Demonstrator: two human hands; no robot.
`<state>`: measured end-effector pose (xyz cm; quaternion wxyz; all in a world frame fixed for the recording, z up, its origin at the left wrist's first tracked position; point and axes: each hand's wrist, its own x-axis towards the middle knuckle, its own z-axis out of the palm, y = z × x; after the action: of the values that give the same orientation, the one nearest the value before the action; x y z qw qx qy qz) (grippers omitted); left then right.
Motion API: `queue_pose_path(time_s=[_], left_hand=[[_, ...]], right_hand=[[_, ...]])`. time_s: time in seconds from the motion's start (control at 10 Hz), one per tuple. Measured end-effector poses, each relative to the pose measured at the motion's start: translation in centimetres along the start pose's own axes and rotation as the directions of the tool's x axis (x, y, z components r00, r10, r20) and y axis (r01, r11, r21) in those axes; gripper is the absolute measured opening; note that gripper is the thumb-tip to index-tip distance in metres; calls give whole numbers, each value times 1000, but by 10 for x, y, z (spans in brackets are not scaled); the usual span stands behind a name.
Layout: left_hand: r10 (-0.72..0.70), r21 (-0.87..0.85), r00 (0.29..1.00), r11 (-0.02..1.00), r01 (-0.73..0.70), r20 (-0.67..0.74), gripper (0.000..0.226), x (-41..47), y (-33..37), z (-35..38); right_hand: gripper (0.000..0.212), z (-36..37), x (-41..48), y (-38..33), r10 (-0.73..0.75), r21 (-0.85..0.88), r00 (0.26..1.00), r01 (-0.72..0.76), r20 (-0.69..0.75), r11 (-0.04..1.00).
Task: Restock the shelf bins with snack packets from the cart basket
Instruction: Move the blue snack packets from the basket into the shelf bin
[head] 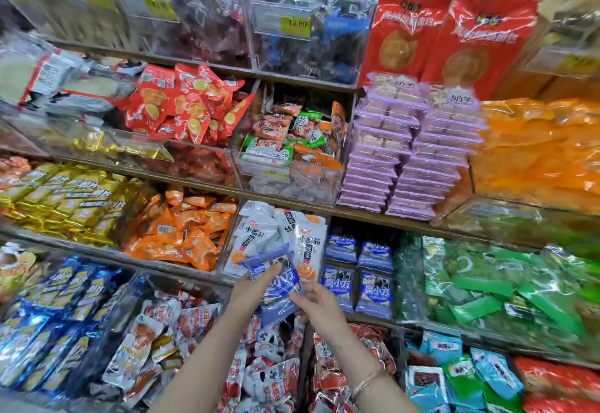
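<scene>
Shop aisle: both hands grip a few blue snack packets [276, 279] just left of matching shelved blue packets [375, 292]. Left hand [255, 286] pinches held bundle's upper part, right hand [316, 302] pinches its lower edge. Exact number held is hard to tell. White packets [256, 230], left of shelved blue ones, partly hidden behind bundle. Green packets [487, 289] to right, blurred. Forearms cut off at bottom edge; bracelet [367, 380] on right wrist.
</scene>
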<state>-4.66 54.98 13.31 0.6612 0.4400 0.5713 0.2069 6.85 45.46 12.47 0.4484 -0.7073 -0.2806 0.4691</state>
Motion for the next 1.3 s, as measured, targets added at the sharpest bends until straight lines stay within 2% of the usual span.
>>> queue_pose_path(time_s=[0.1, 0.2, 0.3, 0.4, 0.5, 0.6, 0.7, 0.8, 0.9, 1.0, 1.1, 1.2, 1.3], left_hand=[[-67, -29, 998, 997, 67, 20, 96, -3, 2, -2], [-91, -29, 996, 995, 91, 16, 96, 5, -1, -7], [-82, 13, 996, 997, 82, 19, 81, 14, -6, -6], [-93, 13, 995, 996, 93, 29, 74, 20, -7, -6], [-117, -8, 993, 993, 118, 28, 50, 26, -9, -7], [-111, -31, 993, 993, 112, 27, 30, 34, -12, -9], [-134, -38, 990, 990, 136, 50, 28, 37, -11, -11], [-158, -67, 985, 984, 162, 65, 36, 37, -11, -12], [-154, -94, 986, 983, 160, 62, 23, 38, -13, -11], [-154, -107, 987, 982, 158, 43, 24, 33, -7, -10], [-161, -131, 986, 978, 164, 33, 28, 32, -2, -9], [-168, -135, 985, 976, 172, 40, 32, 29, -1, -9], [-175, -118, 983, 977, 180, 51, 39, 26, -2, -9]], right_hand=[[29, -6, -5, 6, 120, 222, 989, -98, -85, 970], [22, -30, -11, 20, 199, 407, 959, -102, -203, 908], [26, -64, -21, 43, 253, 520, 922, -69, -293, 852], [17, -89, -22, 58, 295, 587, 886, -33, -357, 809], [16, -104, 1, 66, 338, 616, 847, -16, -410, 788], [34, -106, 35, 60, 380, 622, 833, -56, -402, 781], [44, -107, 76, 49, 396, 631, 826, -64, -401, 773], [42, -105, 114, 36, 437, 637, 821, -121, -366, 761], [42, -105, 146, 30, 476, 676, 802, -127, -360, 726], [40, -105, 169, 27, 387, 387, 825, -226, -413, 894], [38, -105, 177, 29, 296, -22, 796, -361, -528, 932], [44, -106, 168, 30, 130, -339, 846, -342, -516, 877], [47, -100, 144, 28, 36, -388, 862, -265, -506, 883]])
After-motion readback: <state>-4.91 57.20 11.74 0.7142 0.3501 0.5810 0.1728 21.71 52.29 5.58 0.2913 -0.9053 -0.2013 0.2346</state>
